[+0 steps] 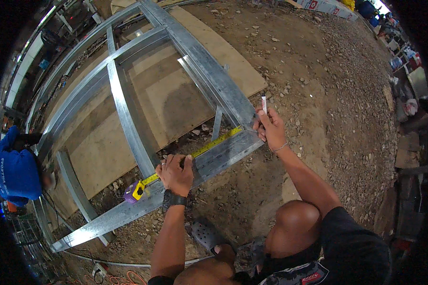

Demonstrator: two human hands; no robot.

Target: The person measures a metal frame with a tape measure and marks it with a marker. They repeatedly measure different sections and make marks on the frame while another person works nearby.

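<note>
The ground is bare brown dirt (314,166), strewn with small stones and thickest with gravel toward the right; plywood sheets (88,175) lie beneath a galvanised steel frame (125,111) that spreads over the left half of the scene; a person in a blue shirt (18,166) bends at the far left edge; mixed clutter (410,102) lines the right edge, and an orange cord (134,277) coils on the ground at the near left.

The tape measure's purple and yellow case (136,191) rests at the left on the frame's near rail (223,159); its yellow blade (217,141) extends from there toward the far right, its long axis running along the rail, its free end close to the frame's right corner.

The left hand (176,175), with a dark watch (177,199) on its wrist, lies over the blade just right of the case; its fingers are bent and slightly spread, though I cannot tell whether they pinch the blade; the right hand (272,129), at the right corner, has thumb and fingers closed round a white marker pen (264,103), which stands roughly upright, its dark end pointing far.
</note>
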